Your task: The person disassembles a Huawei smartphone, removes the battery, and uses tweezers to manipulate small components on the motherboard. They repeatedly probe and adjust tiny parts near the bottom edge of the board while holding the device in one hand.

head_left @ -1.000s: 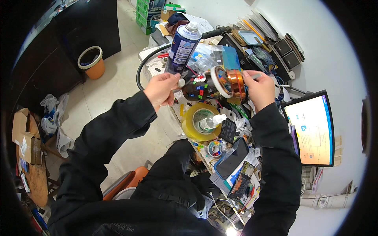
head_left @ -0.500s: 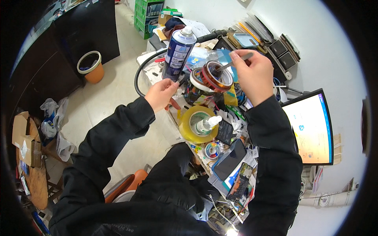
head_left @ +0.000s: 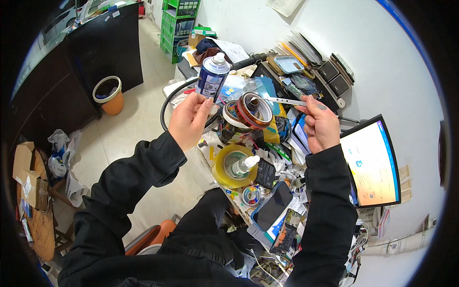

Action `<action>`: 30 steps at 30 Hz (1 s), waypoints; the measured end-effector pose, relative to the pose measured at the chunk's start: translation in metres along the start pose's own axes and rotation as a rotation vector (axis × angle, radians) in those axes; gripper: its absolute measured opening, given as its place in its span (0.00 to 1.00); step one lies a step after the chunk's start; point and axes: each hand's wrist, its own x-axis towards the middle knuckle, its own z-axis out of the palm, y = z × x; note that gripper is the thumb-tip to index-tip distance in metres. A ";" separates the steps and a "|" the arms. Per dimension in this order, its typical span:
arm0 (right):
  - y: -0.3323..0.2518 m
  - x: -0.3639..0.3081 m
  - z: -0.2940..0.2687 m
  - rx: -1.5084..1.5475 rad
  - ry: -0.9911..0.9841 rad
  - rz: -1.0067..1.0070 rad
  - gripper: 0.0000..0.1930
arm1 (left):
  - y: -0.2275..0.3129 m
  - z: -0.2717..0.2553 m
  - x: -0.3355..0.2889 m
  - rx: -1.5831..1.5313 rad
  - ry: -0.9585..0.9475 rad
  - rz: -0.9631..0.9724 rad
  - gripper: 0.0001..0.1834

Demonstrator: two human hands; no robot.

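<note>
My right hand is closed around one end of a slim silver metal tool with small holes along it. The tool's narrow far end is at the opening of a reddish-brown tape roll. A dark object shows inside that roll, which sits on a crowded holder with a white-rimmed roll beside it. My left hand is raised in a pinch in front of a blue spray can. What its fingertips hold, if anything, is unclear; a small whitish round thing shows beside them.
A wide yellow tape roll surrounds a small clear bottle. Nearer lie a phone and an opened phone. A lit monitor stands right. A black hose curves past the table edge; an orange bin stands on the floor.
My right hand has moved right and down, drawing the tool from steeply inside the roll to nearly level. My left hand has turned upright, its fingers now in front of the can.
</note>
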 end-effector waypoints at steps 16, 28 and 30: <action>0.047 0.001 -0.011 0.355 0.019 0.038 0.13 | 0.039 0.024 0.035 -0.016 -0.056 0.122 0.11; 0.062 -0.007 -0.012 0.363 0.063 0.003 0.12 | 0.047 0.049 0.061 0.264 -0.138 0.241 0.09; 0.063 -0.010 -0.011 0.301 0.087 0.004 0.13 | 0.047 0.053 0.062 0.337 -0.172 0.211 0.10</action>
